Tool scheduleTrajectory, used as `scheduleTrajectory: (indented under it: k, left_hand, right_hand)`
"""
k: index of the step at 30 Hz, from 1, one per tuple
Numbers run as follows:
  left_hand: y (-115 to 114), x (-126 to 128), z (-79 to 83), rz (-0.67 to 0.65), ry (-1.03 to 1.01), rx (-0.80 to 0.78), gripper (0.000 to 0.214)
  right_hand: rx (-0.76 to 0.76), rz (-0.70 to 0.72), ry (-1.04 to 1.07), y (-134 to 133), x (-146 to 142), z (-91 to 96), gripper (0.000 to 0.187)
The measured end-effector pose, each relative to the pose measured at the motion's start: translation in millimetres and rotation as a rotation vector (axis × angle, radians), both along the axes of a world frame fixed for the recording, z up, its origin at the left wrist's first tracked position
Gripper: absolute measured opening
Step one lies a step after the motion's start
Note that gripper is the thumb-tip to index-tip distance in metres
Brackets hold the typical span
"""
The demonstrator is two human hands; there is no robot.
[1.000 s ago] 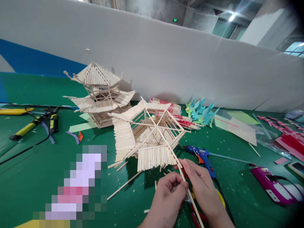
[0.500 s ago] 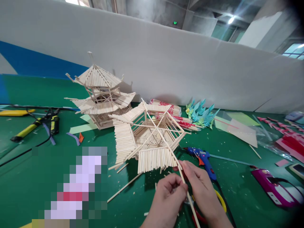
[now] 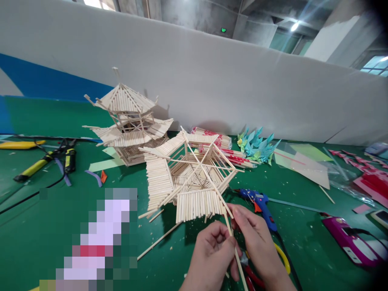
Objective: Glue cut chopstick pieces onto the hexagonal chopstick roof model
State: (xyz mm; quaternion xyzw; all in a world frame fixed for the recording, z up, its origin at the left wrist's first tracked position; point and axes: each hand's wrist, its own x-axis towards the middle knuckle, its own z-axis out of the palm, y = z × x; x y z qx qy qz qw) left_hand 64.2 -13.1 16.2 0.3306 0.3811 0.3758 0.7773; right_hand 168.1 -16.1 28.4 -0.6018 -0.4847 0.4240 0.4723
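My left hand [image 3: 212, 252] is closed, pinching a long thin wooden stick [image 3: 239, 262] between thumb and fingers. The stick slants up to the near right corner of a roof on a model pavilion [image 3: 200, 205] built from such sticks. At that corner my right hand [image 3: 257, 236] is closed with its fingertips on the end of a roof beam. The pavilion's near and left roof sides are covered with rows of short sticks, while bare beams cross its middle. Pliers with red and yellow handles [image 3: 283, 258] lie partly hidden under my right hand.
A tiered stick pagoda [image 3: 130, 135] stands behind left. A blue glue gun [image 3: 260, 204] lies right of the pavilion, near a purple power strip [image 3: 344, 238]. Packed sticks [image 3: 212, 137] and turquoise folded paper [image 3: 257, 147] are behind. Yellow-black pliers [image 3: 39, 165] lie left.
My left hand has shifted the stick slightly left, and its upper end now sits below the roof corner. My right hand stays at the corner. The pavilion has not moved.
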Motion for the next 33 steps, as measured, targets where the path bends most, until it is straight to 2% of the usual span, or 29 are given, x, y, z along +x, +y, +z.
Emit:
scheduleTrajectory:
  k: [6, 11, 17, 26, 33]
  left_hand:
    - [-1.6, -3.6, 1.9, 0.056, -0.015, -0.024, 0.026]
    - [-1.5, -5.4, 0.9, 0.078, 0.011, -0.037, 0.027]
    - [-1.7, -5.9, 2.6, 0.093, 0.073, -0.011, 0.025]
    - [-2.0, -7.9, 6.7, 0.123, 0.15, 0.046, 0.019]
    - [-2.7, -7.2, 6.7, 0.04, 0.109, -0.025, 0.026]
  right_hand:
    - [-0.025, -0.063, 0.035, -0.2, 1.5, -3.9, 0.025]
    - [-0.006, -0.054, 0.019, -0.4, 1.8, -3.6, 0.022]
    - [-0.018, -0.06, 0.028, 0.0, 1.0, -3.2, 0.024]
    - [-0.003, -0.142, 0.018, -1.6, 3.1, -7.3, 0.024]
    - [0.014, -0.153, 0.002, -1.7, 2.9, -4.3, 0.028]
